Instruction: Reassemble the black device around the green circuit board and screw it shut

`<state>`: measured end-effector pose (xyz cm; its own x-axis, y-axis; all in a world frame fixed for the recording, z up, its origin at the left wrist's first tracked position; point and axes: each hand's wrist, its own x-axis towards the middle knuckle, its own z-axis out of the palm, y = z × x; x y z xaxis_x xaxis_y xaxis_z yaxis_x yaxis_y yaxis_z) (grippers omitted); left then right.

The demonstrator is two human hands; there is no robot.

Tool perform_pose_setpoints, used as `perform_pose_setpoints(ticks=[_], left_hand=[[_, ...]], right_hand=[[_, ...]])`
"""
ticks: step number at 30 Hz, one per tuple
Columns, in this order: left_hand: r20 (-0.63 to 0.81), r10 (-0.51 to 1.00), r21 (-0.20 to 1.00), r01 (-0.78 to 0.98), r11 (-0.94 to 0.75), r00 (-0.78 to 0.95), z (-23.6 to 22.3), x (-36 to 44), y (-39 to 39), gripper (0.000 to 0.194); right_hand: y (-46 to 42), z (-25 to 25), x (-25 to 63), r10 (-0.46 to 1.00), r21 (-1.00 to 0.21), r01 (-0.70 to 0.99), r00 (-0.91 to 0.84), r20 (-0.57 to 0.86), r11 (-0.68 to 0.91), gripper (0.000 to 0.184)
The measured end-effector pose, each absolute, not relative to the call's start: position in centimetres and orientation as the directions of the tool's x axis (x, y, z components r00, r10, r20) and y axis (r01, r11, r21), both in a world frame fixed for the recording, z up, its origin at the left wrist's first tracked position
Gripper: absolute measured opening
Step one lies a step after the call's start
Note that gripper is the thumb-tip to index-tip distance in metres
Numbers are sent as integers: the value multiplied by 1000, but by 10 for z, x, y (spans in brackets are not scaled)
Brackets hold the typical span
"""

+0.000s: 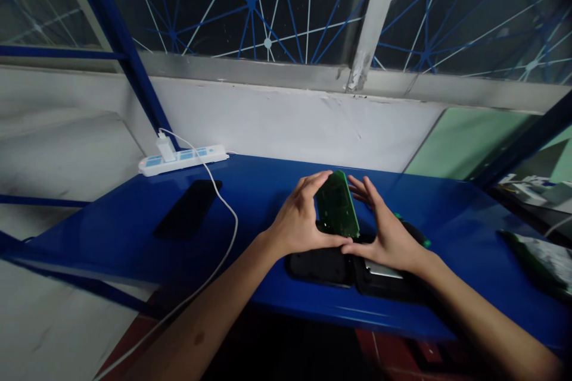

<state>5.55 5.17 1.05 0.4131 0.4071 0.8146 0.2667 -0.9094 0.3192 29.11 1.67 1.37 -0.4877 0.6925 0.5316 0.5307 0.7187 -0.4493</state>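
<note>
A green translucent board (335, 205) is held tilted above a blue surface (259, 175), the fingers of the left hand (297, 220) clamped on its top and bottom edges. At the board's right, the right hand (391, 238) spreads its fingers and thumb apart; whether it touches the board is unclear. Below the board lie two black cases (319, 268), a silver piece (384, 271) on one. Well left of the board are a dark slab (187, 208) and a white power strip (183, 161).

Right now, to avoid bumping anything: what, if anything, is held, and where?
The green board: left hand gripping its top and bottom edges, right hand near its lower right corner.
</note>
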Motion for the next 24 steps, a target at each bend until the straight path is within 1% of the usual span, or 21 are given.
perform_pose_setpoints(ticks=[3, 5, 8, 11, 18, 20, 24], left_hand=[[820, 384, 356, 146, -923, 424, 9, 58, 50, 131], [797, 408, 412, 92, -906, 446, 8, 59, 49, 134], [736, 466, 510, 50, -859, 492, 7, 59, 46, 140], [694, 489, 557, 37, -830, 529, 6, 60, 44, 141], [693, 507, 587, 7, -809, 512, 8, 58, 47, 131], [675, 522, 586, 51, -809, 521, 6, 57, 48, 131], [677, 525, 542, 134, -830, 516, 1, 55, 51, 130]], right_hand=[[17, 12, 291, 724, -490, 534, -489, 486, 689, 134], [16, 11, 290, 732, -499, 535, -503, 460, 682, 137], [15, 9, 287, 725, -492, 532, -529, 442, 689, 138], [14, 8, 285, 725, -500, 526, -524, 446, 688, 136], [16, 9, 285, 743, -572, 476, -481, 466, 668, 124], [16, 11, 284, 737, -561, 481, -487, 468, 674, 122], [18, 13, 285, 727, -504, 525, -483, 487, 686, 119]])
